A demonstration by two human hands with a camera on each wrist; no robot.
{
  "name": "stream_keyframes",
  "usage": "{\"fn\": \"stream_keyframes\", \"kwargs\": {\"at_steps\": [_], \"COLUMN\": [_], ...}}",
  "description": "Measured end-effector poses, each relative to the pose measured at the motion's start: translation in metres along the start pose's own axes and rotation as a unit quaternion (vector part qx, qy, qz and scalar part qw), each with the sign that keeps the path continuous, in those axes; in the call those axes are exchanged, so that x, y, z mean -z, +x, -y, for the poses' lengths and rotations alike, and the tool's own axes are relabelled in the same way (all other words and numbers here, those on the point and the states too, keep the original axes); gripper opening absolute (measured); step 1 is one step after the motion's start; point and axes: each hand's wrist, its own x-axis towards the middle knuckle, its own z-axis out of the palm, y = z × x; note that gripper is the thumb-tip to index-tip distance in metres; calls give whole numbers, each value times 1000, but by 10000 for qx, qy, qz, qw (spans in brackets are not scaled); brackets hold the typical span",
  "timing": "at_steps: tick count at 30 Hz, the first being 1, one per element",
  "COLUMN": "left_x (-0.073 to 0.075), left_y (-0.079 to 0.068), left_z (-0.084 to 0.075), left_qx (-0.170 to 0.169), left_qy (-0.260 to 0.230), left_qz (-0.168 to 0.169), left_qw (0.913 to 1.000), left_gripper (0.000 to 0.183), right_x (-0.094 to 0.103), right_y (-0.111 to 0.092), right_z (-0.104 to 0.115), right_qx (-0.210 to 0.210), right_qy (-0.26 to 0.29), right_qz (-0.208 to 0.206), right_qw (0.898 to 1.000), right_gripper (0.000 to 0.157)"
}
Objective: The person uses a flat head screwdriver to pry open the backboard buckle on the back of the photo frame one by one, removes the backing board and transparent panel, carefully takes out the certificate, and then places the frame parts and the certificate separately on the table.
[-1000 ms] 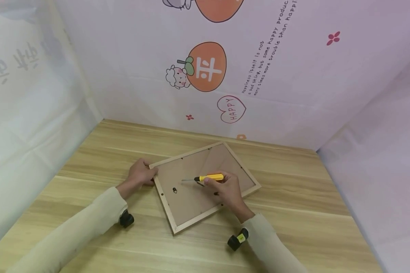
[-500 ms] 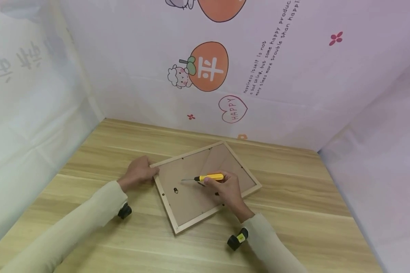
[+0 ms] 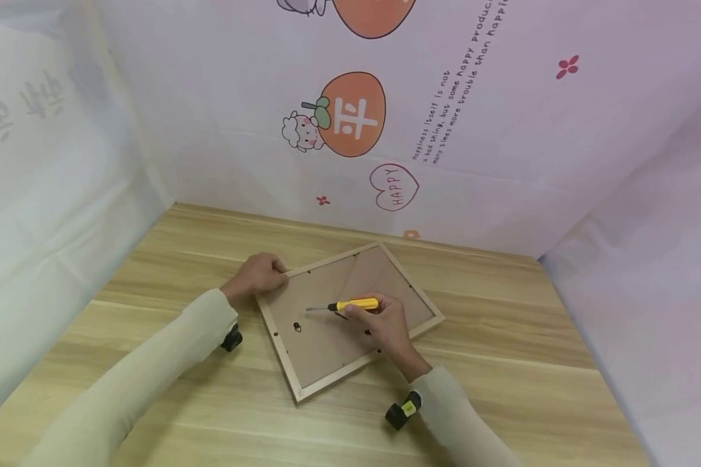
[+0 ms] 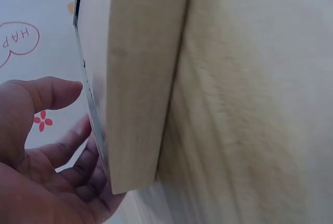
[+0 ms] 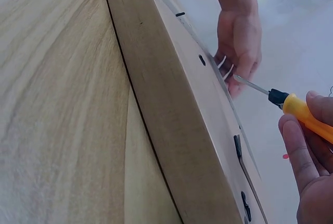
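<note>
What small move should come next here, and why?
Probably lowering the screwdriver onto the dark tab nearest the left hand: the right hand grips the screwdriver, its tip appears clear of the board, and the left hand touches the corner of the frame.

The frame [image 3: 339, 375] lies aslant on the bench [image 3: 169, 285], its board [image 3: 321, 357] uppermost, with the back wall [image 3: 473, 194] behind it. At the frame's far left corner is the left grip [image 3: 263, 274]. One fitting [image 3: 297, 327] sits on the board toward the left side; a second fitting [image 3: 368, 332] sits further right, just beside the right grip [image 3: 383, 321], which holds the screwdriver [image 3: 357, 304] over the board, tip to the left. Walls flank the bench left and right.
</note>
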Motion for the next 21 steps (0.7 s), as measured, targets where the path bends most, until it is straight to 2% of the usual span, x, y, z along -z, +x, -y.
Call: {"fn": "stream_keyframes", "kwargs": {"at_steps": [4,12,21], "left_x": [-2,-2,-3], "left_y": [4,12,15], "left_z": [-2,-8,-12], "left_qx": [35,-178,-65], "left_qy": [-163,13,146], "left_qz": [37,29,-1], "left_qw": [9999,9998,9999], "left_gripper": [27,25,22], "right_x": [-2,-4,-5], "right_y": [-1,0,-1], "right_z": [2,2,6], "right_qx": [8,-23,-100], "right_qy": [-11,-51,36], "right_qz": [29,-45,-41], "right_qw": [10000,10000,9999], "right_gripper": [22,22,23]}}
